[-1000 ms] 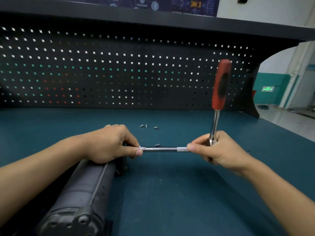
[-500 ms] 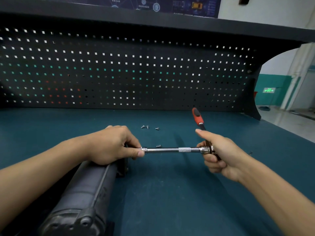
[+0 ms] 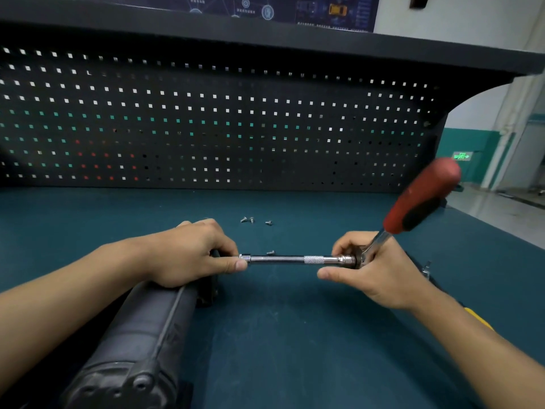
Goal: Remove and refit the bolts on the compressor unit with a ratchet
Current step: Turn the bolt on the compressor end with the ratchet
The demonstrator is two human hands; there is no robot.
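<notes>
A dark cylindrical compressor unit [image 3: 138, 335] lies on the teal bench at lower left. My left hand [image 3: 188, 252] rests on its far end, fingers pinching the socket end of a chrome extension bar [image 3: 295, 259] that runs level to the right. My right hand [image 3: 374, 270] grips the ratchet head at the bar's other end. The ratchet's red and black handle [image 3: 418, 199] points up and to the right, blurred. Three loose bolts [image 3: 253, 220] lie on the bench behind the bar, and one more bolt [image 3: 270, 252] lies just behind it.
A black pegboard [image 3: 206, 128] walls the back of the teal bench [image 3: 295, 335], under a dark shelf. A small metal part [image 3: 426, 267] and something yellow [image 3: 477, 317] show behind my right forearm. The bench's right edge meets an open floor.
The ratchet handle swung from upright down away from me, then back up to the right. The extension bar and my left hand stayed in place on the compressor.
</notes>
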